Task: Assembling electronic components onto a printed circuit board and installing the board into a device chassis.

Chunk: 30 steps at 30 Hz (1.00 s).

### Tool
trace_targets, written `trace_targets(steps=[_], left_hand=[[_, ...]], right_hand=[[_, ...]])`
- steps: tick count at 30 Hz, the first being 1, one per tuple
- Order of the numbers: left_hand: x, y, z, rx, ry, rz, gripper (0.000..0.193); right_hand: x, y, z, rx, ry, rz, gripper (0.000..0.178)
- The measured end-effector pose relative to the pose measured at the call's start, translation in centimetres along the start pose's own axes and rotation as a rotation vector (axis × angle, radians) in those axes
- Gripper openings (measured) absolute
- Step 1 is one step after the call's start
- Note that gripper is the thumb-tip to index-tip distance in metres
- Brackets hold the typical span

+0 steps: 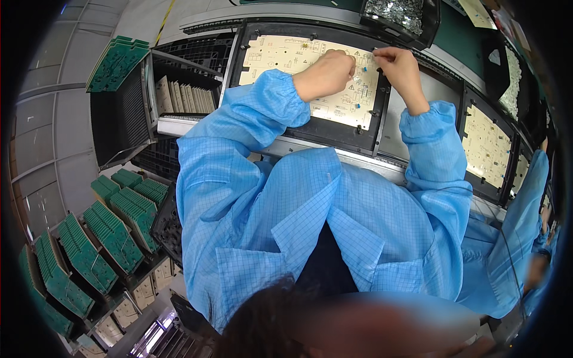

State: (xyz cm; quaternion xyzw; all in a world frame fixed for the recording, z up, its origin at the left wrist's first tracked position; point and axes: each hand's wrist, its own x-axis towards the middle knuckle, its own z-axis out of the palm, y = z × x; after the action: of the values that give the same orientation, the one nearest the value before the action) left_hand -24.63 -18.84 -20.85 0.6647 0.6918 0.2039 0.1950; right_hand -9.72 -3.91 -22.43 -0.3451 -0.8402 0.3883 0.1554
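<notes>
A cream-coloured circuit board [262, 53] with printed markings lies in a black frame [322, 132] on the conveyor line. My left hand [327, 74] is over the middle of the board, its fingers curled together and pointing down. Whatever they grip is hidden. At the board's upper right corner, my right hand [401, 71] pinches thumb and forefinger together. Anything between those fingertips is too small to name. Small blue components [358, 106] stand on the board's right part, and a yellowish component [305, 46] sits near its far edge.
A black bin [399, 18] of small metallic parts stands beyond the frame. Left is a black rack [186, 98] of upright cream boards; green boards [119, 62] lie beside it, more stand lower left. Another framed board [486, 143] is at right, near a co-worker's blue sleeve [525, 227].
</notes>
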Motion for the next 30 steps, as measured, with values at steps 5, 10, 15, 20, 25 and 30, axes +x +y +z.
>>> trace_targets(steps=[5,10,15,20,25,30], left_hand=[[-0.1,-0.2,-1.4,-0.099,0.14,-0.067,0.012],[0.0,-0.8,-2.9,-0.093,0.202,-0.052,0.013],[1.3,-1.8,-2.9,-0.126,0.233,-0.059,0.013],[3.2,-2.3,-2.3,-0.143,0.267,-0.038,0.015],[3.7,-2.8,-1.5,-0.184,0.265,-0.032,0.016],[4.7,-2.0,-0.7,-0.153,0.217,-0.044,0.015]], right_hand=[[1.1,-0.5,1.3,-0.034,0.133,0.018,0.034],[2.0,-1.0,1.5,-0.208,0.164,0.137,0.038],[1.8,-3.2,1.8,-0.321,0.17,0.17,0.038],[-0.4,-3.7,1.4,-0.388,0.228,-0.005,0.03],[-4.6,-2.8,0.5,-0.183,0.09,-0.25,0.013],[-6.7,-2.5,2.1,-0.284,0.082,-0.316,0.006]])
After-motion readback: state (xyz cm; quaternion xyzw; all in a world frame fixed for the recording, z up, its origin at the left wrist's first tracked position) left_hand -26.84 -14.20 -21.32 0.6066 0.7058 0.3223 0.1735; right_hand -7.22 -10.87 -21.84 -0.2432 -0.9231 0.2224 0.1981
